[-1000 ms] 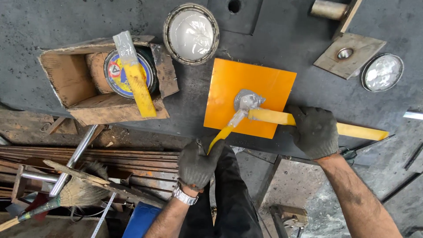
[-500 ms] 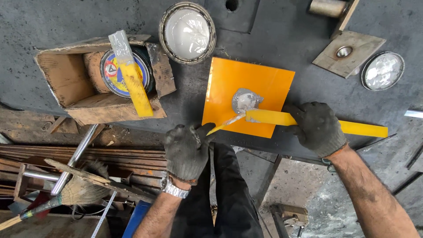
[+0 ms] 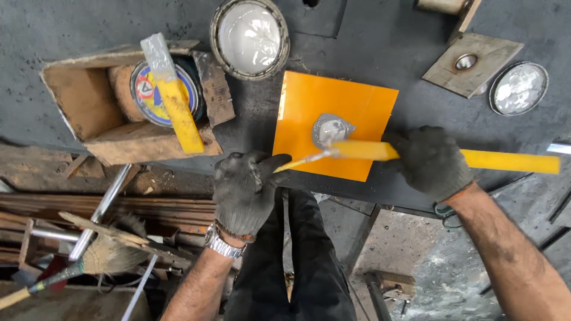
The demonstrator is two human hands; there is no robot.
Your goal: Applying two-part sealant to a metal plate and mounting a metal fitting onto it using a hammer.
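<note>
We see our right hand [image 3: 431,161], in a dark knit glove, closed around a long yellow strip [image 3: 505,160]; its fingers are curled over the strip and pressed together, so the strip runs out past them on both sides, one end toward the right edge of the desk [image 3: 369,41] and the other leftward over an orange square plate [image 3: 351,101]. That plate lies flat on the desk just left of the right fingers, and a grey blob of paste [image 3: 331,128] sits on it, right above the strip's inner end. Our left hand [image 3: 244,190], gloved the same way, hangs at the near edge of the desk with its fingers [image 3: 270,163] loosely bent and partly spread; its thumb touches the tip of a thin yellow-smeared blade [image 3: 303,160] that reaches from the strip's end toward it. We cannot tell whether the left fingers pinch that tip or only rest against it. Beyond the left fingers a wooden box [image 3: 89,113] holds a round tin [image 3: 148,98] with a yellow stick [image 3: 175,104] laid across it, and an open can of white paint [image 3: 250,37] stands just beside the box.
</note>
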